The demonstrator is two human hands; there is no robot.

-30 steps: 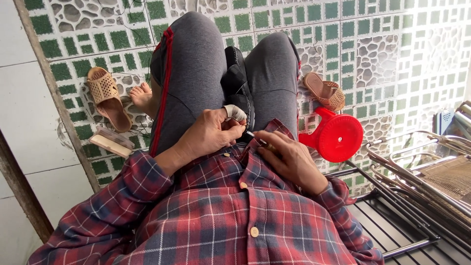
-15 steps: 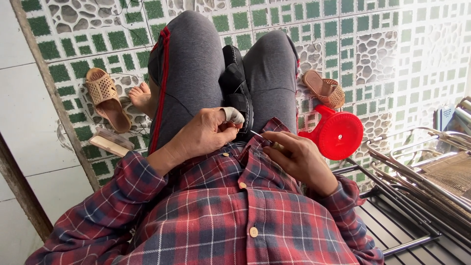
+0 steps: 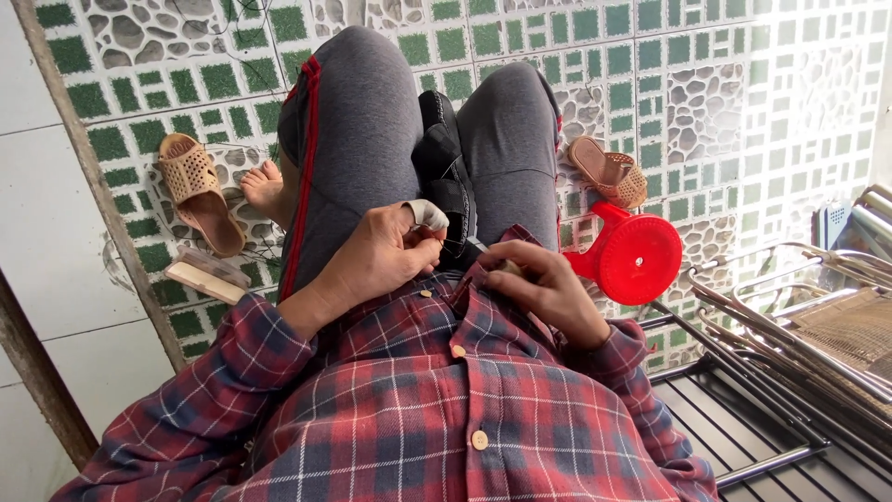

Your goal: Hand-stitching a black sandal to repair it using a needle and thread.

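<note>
I am seated, looking down at my lap in grey trousers with a red side stripe. A black strapped item (image 3: 444, 153), perhaps a shoe, lies wedged between my knees. My left hand (image 3: 376, 260) pinches its near end, and a white wrap (image 3: 428, 214) covers one fingertip. My right hand (image 3: 550, 290) is curled shut on a small brownish tool (image 3: 509, 268), its tip pointing toward the left hand. A thin dark needle or thread (image 3: 465, 244) runs between the two hands. Both sleeves are red plaid.
A red plastic stool (image 3: 639, 257) lies tipped on the green patterned tiles by my right knee. Tan sandals (image 3: 195, 191) (image 3: 609, 172) sit on either side, with my bare foot (image 3: 265, 186) near the left one. A wooden block (image 3: 206, 277) lies left. Folded metal chairs (image 3: 808, 316) stand right.
Both hands stay at the near end of the black item. The right hand edged right, then back toward the left hand; the left hand barely shifted.
</note>
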